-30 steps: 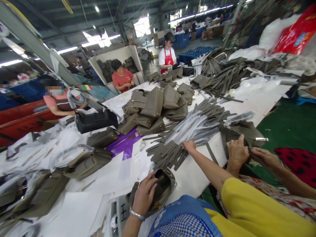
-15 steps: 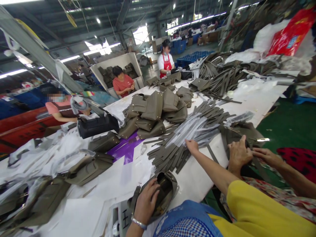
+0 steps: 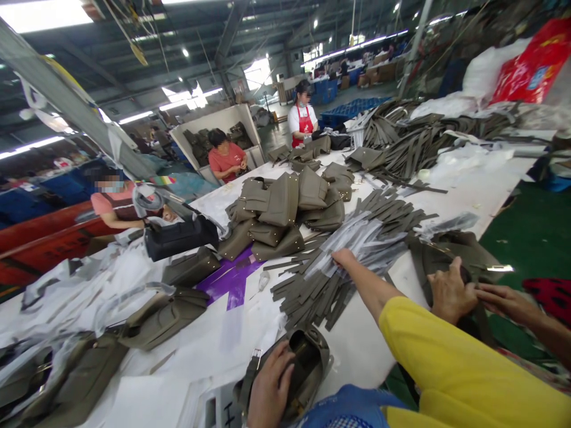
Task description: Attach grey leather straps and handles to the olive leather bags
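My left hand (image 3: 271, 386) rests on the rim of an open olive bag (image 3: 307, 371) at the bottom centre, its fingers bent over the edge beside a buckle (image 3: 256, 354). Stretched out in its yellow sleeve, my right arm reaches to a spread pile of olive straps (image 3: 312, 297). My right hand (image 3: 343, 258) is at translucent wrapping (image 3: 357, 238) on top of that pile; its fingertips are too small to make out. Beyond the straps stands a heap of olive bags (image 3: 281, 202).
At the right, another person's hands (image 3: 452, 291) work on an olive bag (image 3: 422, 261). A black bag (image 3: 181, 238), more olive bags (image 3: 167, 318) and white wrapping lie left. Three people are across the table (image 3: 241, 324). Long straps (image 3: 401, 142) lie at the back.
My right hand has moved slightly left over the strap pile, with more yellow sleeve extended forward. The view has shifted a little, so most things sit lower and further right.
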Tool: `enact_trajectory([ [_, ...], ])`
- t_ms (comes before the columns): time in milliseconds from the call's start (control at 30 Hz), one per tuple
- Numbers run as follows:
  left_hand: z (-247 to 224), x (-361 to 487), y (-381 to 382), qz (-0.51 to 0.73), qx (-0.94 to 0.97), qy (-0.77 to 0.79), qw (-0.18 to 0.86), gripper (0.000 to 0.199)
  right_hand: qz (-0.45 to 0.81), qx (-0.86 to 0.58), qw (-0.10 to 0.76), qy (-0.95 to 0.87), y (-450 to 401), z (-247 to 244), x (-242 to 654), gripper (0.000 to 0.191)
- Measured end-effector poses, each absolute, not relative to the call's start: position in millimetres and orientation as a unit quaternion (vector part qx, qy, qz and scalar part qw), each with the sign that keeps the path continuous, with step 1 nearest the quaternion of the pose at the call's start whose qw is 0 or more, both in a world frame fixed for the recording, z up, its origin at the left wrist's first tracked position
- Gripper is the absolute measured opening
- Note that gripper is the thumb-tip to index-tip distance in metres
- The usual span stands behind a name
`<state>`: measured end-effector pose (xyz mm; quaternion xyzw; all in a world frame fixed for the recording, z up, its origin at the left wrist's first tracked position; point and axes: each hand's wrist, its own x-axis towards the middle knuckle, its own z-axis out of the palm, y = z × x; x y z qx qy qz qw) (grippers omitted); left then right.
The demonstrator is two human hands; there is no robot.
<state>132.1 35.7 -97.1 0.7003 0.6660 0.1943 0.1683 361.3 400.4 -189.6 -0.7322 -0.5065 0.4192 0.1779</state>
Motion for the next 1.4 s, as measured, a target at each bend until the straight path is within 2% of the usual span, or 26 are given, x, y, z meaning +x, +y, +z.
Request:
enact_trajectory([
  [133,-95.6,131.4,35.7,0.202,0.682,0.676,0.193,0.026,0.518,-0.724,0.205,-0.407,389.0,-186.6,351.9,0.026],
  [300,-84.7,127.9,38.3,0.238,0.637,0.69,0.25,0.028,0.605,-0.64,0.317,-0.353,353.5,-162.7,352.4,0.025],
  [467,-71.2,132.8,76.2,0.399,0.481,0.7,0.345,0.043,0.694,-0.487,0.396,-0.353,291.1,-123.2,339.1,0.025],
  [567,-63.2,133.7,109.9,0.449,0.309,0.674,0.498,0.058,0.735,-0.429,0.388,-0.354,235.0,-103.5,315.6,0.025],
  [667,-55.5,125.4,125.5,0.391,0.189,0.575,0.694,0.074,0.779,-0.373,0.339,-0.372,172.0,-93.9,290.0,0.023],
  [767,-52.3,110.8,112.2,0.36,0.183,0.476,0.781,0.068,0.802,-0.341,0.26,-0.417,119.8,-95.3,275.4,0.022],
  [833,-53.4,100.7,91.4,0.359,0.213,0.476,0.774,0.057,0.82,-0.332,0.193,-0.425,98.5,-99.4,275.3,0.024],
  [900,-54.5,91.0,66.3,0.361,0.254,0.503,0.744,0.047,0.838,-0.345,0.169,-0.388,88.2,-102.2,281.4,0.027],
  [1033,-47.2,71.1,17.7,0.367,0.363,0.543,0.662,0.032,0.877,-0.326,0.275,-0.221,90.7,-99.5,297.4,0.032],
  [1100,-40.0,60.8,-2.7,0.354,0.421,0.565,0.615,0.031,0.888,-0.286,0.325,-0.155,98.8,-96.6,300.7,0.036],
  [1200,-36.1,43.0,-27.2,0.338,0.459,0.608,0.553,0.032,0.865,-0.287,0.392,-0.125,113.3,-94.6,298.8,0.032],
  [1300,-50.1,20.9,-45.2,0.402,0.375,0.661,0.511,0.038,0.824,-0.325,0.441,-0.147,123.0,-93.7,296.2,0.026],
  [1400,-74.4,3.4,-57.8,0.53,0.167,0.691,0.462,0.039,0.82,-0.32,0.439,-0.179,121.9,-91.7,296.4,0.024],
])
